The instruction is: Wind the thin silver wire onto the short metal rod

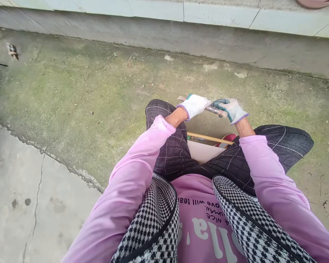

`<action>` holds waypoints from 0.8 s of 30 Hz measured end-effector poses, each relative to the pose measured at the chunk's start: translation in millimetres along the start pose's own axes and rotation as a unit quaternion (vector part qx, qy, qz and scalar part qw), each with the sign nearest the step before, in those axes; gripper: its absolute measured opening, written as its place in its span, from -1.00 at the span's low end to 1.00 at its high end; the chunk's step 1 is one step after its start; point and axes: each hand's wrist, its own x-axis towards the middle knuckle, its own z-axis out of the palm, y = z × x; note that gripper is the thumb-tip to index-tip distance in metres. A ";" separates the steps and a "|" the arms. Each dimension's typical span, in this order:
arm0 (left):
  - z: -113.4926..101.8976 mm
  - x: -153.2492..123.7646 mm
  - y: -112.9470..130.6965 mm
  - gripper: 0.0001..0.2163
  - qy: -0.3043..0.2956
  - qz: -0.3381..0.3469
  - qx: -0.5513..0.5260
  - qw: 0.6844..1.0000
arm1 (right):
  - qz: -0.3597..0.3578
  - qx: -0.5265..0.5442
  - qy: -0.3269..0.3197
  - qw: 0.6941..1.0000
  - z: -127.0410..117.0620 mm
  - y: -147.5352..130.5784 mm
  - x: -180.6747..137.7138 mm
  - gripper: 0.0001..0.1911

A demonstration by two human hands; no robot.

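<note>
Both my hands wear white work gloves with teal palms and purple cuffs. My left hand [195, 106] is wrapped round a short rod [216, 110], whose pale brownish end sticks out on its left. Close beside it, my right hand [231, 109] has its fingers curled over the same rod near the other end. Between the hands the rod looks greyish and shiny, perhaps wrapped; its kind is unclear. It is held roughly level above the ground between my knees, and much of it is hidden by the gloves.
Below the hands, a thin yellow strip [208, 137] crosses between my legs, with a white surface [202, 151] behind it and a red shoe [229, 138] beside it. A tiled ledge [156, 10] runs along the far side. Small debris [12, 51] lies at far left on mossy concrete.
</note>
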 end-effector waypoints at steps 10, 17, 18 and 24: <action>-0.6 7.8 -6.8 -0.47 0.007 -0.117 -0.050 0.992 | -0.002 0.029 -0.123 0.992 33.7 -6.8 -31.4 -0.70; 2.2 -1.6 -0.9 -0.48 -0.037 -0.054 -0.001 0.998 | -0.001 -0.040 -0.053 0.998 14.8 -16.4 -32.7 -0.95; 3.1 -0.9 -0.6 -0.49 -0.039 -0.041 0.006 0.998 | -0.004 -0.044 -0.037 0.998 10.6 -17.5 -30.5 -0.94; 10.7 4.6 -4.3 -0.46 0.000 0.018 0.033 0.999 | 0.002 -0.048 0.002 0.999 -3.1 -16.4 -16.0 -0.93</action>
